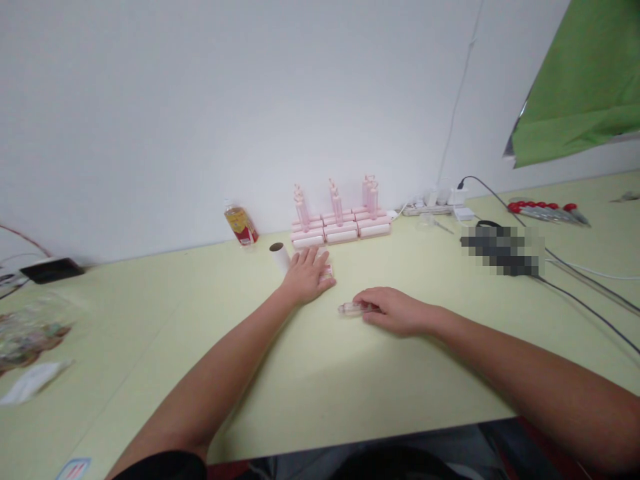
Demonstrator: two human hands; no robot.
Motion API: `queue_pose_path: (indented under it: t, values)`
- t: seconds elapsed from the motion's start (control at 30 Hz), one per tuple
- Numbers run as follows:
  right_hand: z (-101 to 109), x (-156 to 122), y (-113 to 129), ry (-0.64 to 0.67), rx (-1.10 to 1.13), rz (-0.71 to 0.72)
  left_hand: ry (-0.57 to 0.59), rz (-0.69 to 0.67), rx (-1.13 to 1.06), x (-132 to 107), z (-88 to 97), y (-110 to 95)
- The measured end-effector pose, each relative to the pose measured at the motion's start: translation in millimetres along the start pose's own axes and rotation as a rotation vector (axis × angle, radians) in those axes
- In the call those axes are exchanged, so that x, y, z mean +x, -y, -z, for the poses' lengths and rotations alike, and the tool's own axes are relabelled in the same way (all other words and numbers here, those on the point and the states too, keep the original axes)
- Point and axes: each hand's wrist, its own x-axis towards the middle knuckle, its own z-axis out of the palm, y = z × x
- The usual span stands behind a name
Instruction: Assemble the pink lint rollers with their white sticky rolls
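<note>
My left hand (pixel 306 273) lies flat, fingers stretched out, on top of a pink lint roller (pixel 327 271) on the pale green table (pixel 325 373). A white paper roll core (pixel 280 256) lies just to its left. My right hand (pixel 393 309) rests on the table with its fingers closed on a small clear plastic handle piece (pixel 350 309) that pokes out to the left. Behind both hands, a row of pink lint rollers (pixel 341 223) with upright handles stands against the wall.
A small bottle with a yellow and red label (pixel 241 225) stands by the wall. A power strip (pixel 433 203), cables and a blurred dark object (pixel 500 248) sit at the right, with red-capped tools (pixel 545 211) beyond. Plastic bags (pixel 30 333) lie at the left edge.
</note>
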Motion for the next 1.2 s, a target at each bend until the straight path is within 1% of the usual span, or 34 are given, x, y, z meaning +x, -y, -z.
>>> queue_pose_path:
  t: [0.07,0.17,0.47,0.63,0.83,0.93,1.0,1.07,1.13,1.2]
  values:
    - [0.3,0.3,-0.5,0.001,0.000,0.001,-0.001,0.008,0.013,2.1,-5.0,1.6]
    - [0.8,0.5,-0.7,0.006,0.007,0.002,-0.007,0.025,0.018,6.0,-6.4,0.9]
    - [3.2,0.0,-0.2,0.010,0.017,-0.004,-0.016,0.124,0.029,15.6,-0.3,-8.6]
    - [4.5,-0.9,0.3,0.013,0.019,-0.001,-0.026,0.129,0.021,14.0,3.3,-14.2]
    - [3.9,-1.8,1.0,0.013,0.019,0.003,-0.050,0.129,0.006,12.4,5.6,-25.8]
    - [4.7,-2.4,1.3,0.014,0.019,0.009,-0.071,0.136,-0.002,12.0,11.4,-28.0]
    - [5.4,-2.9,1.0,0.015,0.016,0.013,-0.112,0.154,-0.009,11.2,19.7,-23.2]
    - [6.0,-3.5,0.2,0.017,0.014,0.016,-0.204,0.193,-0.016,10.1,30.9,-11.2]
    - [6.2,-3.9,-0.8,0.022,0.015,0.017,-0.331,0.258,-0.008,8.8,42.0,7.8]
    - [6.2,-4.1,-1.7,0.027,0.019,0.014,-0.400,0.338,0.033,7.7,49.8,30.8]
